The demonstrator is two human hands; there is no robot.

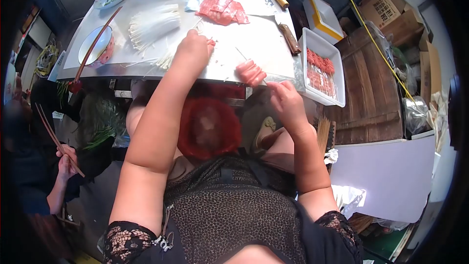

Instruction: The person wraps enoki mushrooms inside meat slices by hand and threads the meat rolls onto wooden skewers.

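Pinching skewer tight in right hand; bunching left hand at 11 o'clock, contents unclear; might shed 1 o'clock meat if tipped.

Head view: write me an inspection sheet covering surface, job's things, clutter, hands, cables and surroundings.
Surface: white tabletop, dotted with small scraps.
Job's things: sliced meat, thin white mushrooms; white tray beside the right edge, holding skewered meat.
Clutter: wooden-handled knife near that edge, another beyond it.
Hands: right hand grips a loaded skewer; left hand curled by a meat scrap, grip unclear.
Cables: yellow cord at right, purpose unclear.
Surroundings: cardboard boxes right; red tub below; another person's hand left, holding sticks.
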